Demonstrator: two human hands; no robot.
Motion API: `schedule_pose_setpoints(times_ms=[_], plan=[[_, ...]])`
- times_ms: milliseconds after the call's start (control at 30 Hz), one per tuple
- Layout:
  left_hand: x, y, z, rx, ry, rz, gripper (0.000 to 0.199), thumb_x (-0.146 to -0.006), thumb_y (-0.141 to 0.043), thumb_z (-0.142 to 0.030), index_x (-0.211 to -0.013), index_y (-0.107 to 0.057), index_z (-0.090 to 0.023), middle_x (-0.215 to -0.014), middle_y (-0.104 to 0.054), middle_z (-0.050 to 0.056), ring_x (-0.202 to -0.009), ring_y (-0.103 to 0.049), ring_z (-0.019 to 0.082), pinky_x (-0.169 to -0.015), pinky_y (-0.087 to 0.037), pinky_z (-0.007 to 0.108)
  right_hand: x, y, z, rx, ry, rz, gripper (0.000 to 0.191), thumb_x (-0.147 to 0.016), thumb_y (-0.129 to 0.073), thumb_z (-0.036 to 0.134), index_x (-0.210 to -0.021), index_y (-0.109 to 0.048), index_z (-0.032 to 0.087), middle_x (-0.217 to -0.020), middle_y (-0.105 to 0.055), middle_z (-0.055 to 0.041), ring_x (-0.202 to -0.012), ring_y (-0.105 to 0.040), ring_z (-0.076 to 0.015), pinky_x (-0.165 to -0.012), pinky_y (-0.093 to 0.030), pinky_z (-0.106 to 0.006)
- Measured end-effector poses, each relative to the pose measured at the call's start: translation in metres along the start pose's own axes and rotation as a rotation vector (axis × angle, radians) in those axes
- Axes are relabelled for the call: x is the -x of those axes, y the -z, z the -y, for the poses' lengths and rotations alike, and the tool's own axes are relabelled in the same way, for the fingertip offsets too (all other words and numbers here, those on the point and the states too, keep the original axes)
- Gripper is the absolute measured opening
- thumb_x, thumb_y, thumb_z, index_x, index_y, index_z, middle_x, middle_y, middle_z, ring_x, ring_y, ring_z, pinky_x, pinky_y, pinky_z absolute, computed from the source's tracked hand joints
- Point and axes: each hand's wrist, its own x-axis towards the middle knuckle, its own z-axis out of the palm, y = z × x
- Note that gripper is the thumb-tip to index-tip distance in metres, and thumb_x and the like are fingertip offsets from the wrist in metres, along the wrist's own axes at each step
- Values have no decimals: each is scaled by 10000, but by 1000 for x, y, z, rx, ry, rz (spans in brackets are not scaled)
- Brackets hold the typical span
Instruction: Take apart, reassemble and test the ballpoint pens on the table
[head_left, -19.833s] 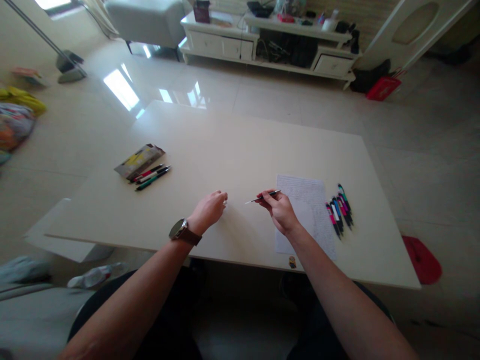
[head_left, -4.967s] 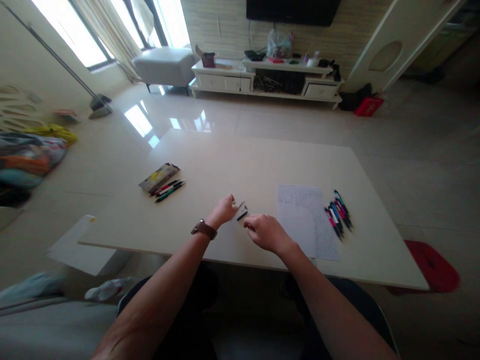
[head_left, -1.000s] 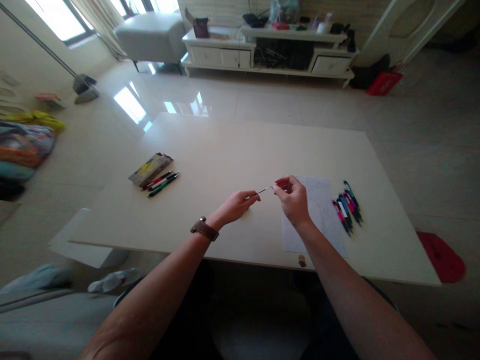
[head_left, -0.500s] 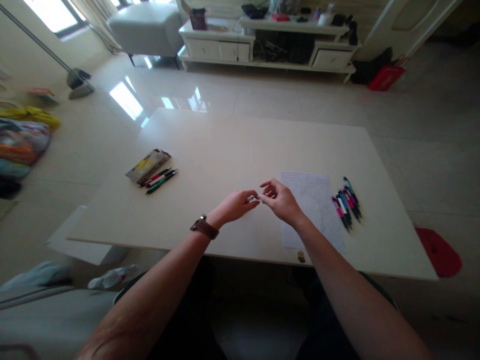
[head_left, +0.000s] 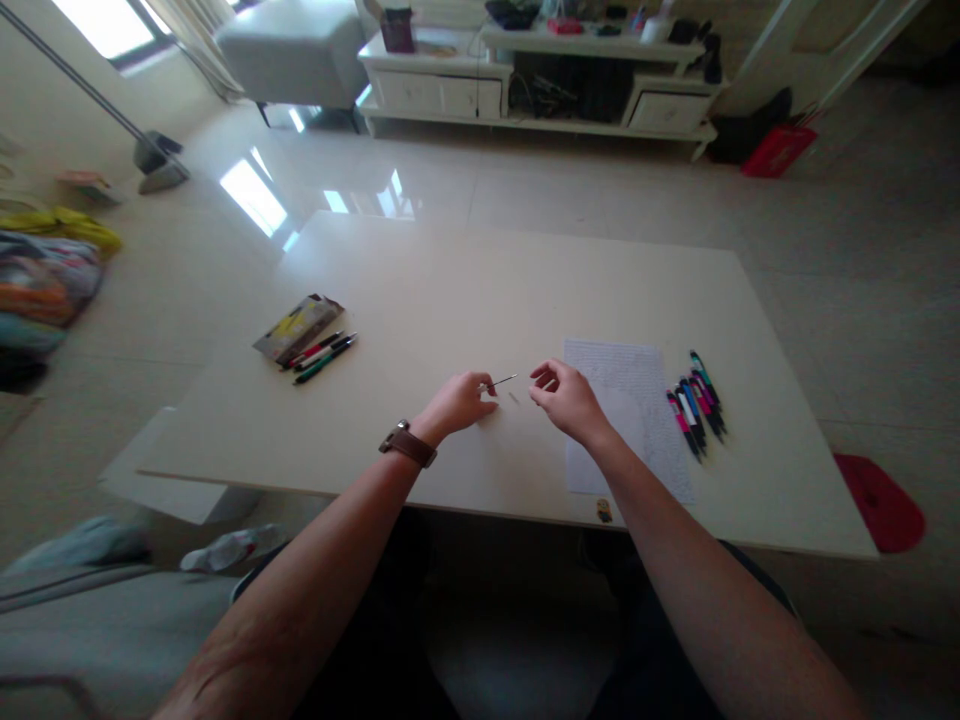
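A white table (head_left: 450, 300) forms the work surface. A sheet of handwritten paper (head_left: 630, 415) lies flat on it, partly beneath the right forearm. From where I stand, a grey-and-yellow box (head_left: 298, 328) rests at the far left, with three pens (head_left: 322, 357) directly beside it. The left hand (head_left: 457, 402), with a wristwatch (head_left: 407, 442) above it, pinches a slim, refill-like rod (head_left: 505, 380) between thumb and fingers. The rod points toward the right hand (head_left: 566, 400), its tip clear of that hand's fingers. The right fingers curl loosely near the paper's left edge; I cannot tell whether they hold anything small. A pen cluster (head_left: 694, 412) lies right of the paper. A cartoon sticker (head_left: 604, 511) sits at the near edge.
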Motion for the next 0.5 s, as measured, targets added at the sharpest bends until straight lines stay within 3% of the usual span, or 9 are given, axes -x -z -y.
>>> schedule_pose_setpoints(times_ms=[133, 267, 333, 500], plan=[[-1, 1, 5, -39, 47, -39, 172, -736, -663, -294, -870, -671, -187, -638, -551, -10, -559, -443, 119, -546, -279, 264, 1, -5, -10, 219, 67, 70, 87, -782, -624, 131, -846, -668, 171, -828, -689, -52, -731, -609, -159, -700, -465, -285], [-2, 1, 7, -18, 60, -41, 159, -716, -663, -268, -853, -666, -188, -608, -528, -24, -545, -427, 115, -539, -276, 265, 9, -26, -18, 370, 236, 175, 310, -820, -608, 95, -1110, -688, 171, -1147, -661, -100, -1042, -583, -207, -948, -454, -334], [-3, 2, 7, -21, 68, -34, 156, -708, -671, -264, -842, -665, -186, -598, -520, -28, -543, -423, 113, -541, -275, 267, 13, -37, -20, 436, 296, 228, 319, -865, -575, 98, -1151, -690, 180, -1230, -635, -99, -1140, -531, -224, -1011, -420, -342], [-3, 1, 9, -48, 70, -26, 143, -722, -669, -277, -836, -666, -190, -603, -528, -25, -541, -424, 114, -540, -272, 270, 12, -49, -23, 505, 222, 149, 282, -930, -456, 65, -948, -722, 157, -1053, -673, -115, -1060, -549, -227, -931, -438, -323]])
